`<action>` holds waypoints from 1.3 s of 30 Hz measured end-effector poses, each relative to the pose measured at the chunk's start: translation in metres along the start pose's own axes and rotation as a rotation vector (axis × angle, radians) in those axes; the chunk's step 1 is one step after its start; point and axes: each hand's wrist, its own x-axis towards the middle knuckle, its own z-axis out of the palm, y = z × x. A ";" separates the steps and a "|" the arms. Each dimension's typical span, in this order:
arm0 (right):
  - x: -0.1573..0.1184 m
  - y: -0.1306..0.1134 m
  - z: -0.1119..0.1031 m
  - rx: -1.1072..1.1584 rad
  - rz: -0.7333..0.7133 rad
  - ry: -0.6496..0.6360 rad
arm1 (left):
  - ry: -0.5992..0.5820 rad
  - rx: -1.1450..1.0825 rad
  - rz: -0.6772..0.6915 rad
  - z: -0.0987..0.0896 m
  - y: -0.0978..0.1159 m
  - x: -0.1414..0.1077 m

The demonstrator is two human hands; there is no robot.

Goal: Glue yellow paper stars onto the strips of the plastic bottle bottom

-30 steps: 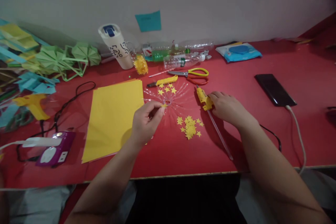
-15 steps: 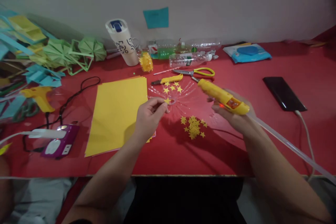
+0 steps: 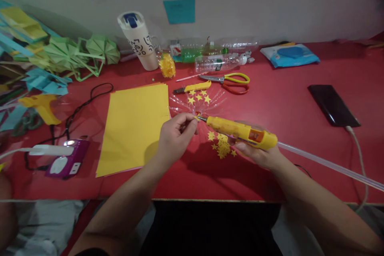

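My left hand (image 3: pixel 177 135) pinches a small yellow paper star (image 3: pixel 196 117) between thumb and fingertips. Gripped in my right hand (image 3: pixel 260 153) is a yellow glue gun (image 3: pixel 240 130), its metal nozzle at the star; I cannot tell if they touch. A long clear glue stick (image 3: pixel 324 164) trails from the gun's back end. Beneath and beyond my fingers lies a clear plastic bottle piece cut into splayed strips (image 3: pixel 214 102), with several yellow stars (image 3: pixel 199 97) at its far side. A pile of yellow stars (image 3: pixel 223 147) sits on the table below the gun.
Yellow paper sheets (image 3: pixel 132 128) lie left of my left hand. Beyond are a box cutter (image 3: pixel 196 87), scissors (image 3: pixel 237 80), plastic bottles (image 3: pixel 214 64) and a tumbler (image 3: pixel 141 44). A purple power strip (image 3: pixel 67 160) and second glue gun (image 3: pixel 42 108) are left; a phone (image 3: pixel 333 106) is right.
My right hand has brought the glue gun left and down, so its nozzle now meets the star's position. My left hand keeps its pinch, shifted slightly right in view.
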 end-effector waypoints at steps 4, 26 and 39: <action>0.005 -0.006 0.001 0.033 -0.024 0.005 | -0.001 -0.013 -0.028 0.000 0.003 0.000; 0.007 -0.003 0.000 -0.062 -0.187 0.069 | 0.018 0.002 -0.010 -0.001 0.002 0.000; 0.012 -0.016 -0.004 -0.002 -0.032 -0.048 | 0.024 0.058 0.011 0.000 0.002 -0.001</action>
